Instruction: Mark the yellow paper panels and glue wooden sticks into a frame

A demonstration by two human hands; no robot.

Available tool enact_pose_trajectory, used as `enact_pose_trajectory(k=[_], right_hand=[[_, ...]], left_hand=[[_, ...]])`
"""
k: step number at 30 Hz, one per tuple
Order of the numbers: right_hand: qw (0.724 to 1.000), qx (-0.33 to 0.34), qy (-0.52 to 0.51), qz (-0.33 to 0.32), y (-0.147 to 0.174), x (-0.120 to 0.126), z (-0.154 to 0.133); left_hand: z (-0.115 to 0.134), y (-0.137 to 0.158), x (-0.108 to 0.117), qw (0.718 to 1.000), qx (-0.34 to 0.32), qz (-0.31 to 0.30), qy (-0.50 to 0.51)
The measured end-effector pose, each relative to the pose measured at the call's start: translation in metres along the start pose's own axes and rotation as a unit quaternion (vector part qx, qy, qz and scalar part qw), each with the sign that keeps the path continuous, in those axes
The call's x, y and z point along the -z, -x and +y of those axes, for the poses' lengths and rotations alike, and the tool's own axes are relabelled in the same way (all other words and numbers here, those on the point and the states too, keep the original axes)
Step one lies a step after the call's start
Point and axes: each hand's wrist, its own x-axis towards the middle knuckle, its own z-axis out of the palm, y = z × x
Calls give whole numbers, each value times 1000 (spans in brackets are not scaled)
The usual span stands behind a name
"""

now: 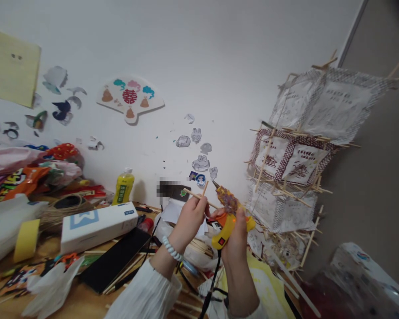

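Note:
Between the fingers of my left hand are thin wooden sticks, crossing one another near the fingertips. A pale beaded bracelet circles that wrist. My right hand is wrapped round the handle of a yellow hot glue gun, its nozzle pointing up and to the left, close beside the sticks. Old glue crusts the gun's barrel, and a small orange light shows on its body. A black cord runs down from the handle. Where exactly the sticks meet is partly hidden by my left fingers.
A tall tiered lantern frame of sticks and printed paper stands at the right. On the cluttered table lie a white box, a black flat case, yellow tape and twine. A yellow-green bottle stands by the wall.

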Motion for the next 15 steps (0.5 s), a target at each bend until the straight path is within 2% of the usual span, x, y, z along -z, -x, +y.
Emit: enact_pose_trajectory(k=[3, 10, 15], right_hand=[[999, -7, -8, -34, 2, -1, 0], [993, -34, 42, 104, 8, -4, 0], [993, -29, 24, 110, 7, -6, -2]], left_hand=[[1, 0, -1, 1000, 0, 2, 2], [3, 1, -1, 1000, 0, -6, 4], [2, 1, -2, 1000, -3, -6, 5]])
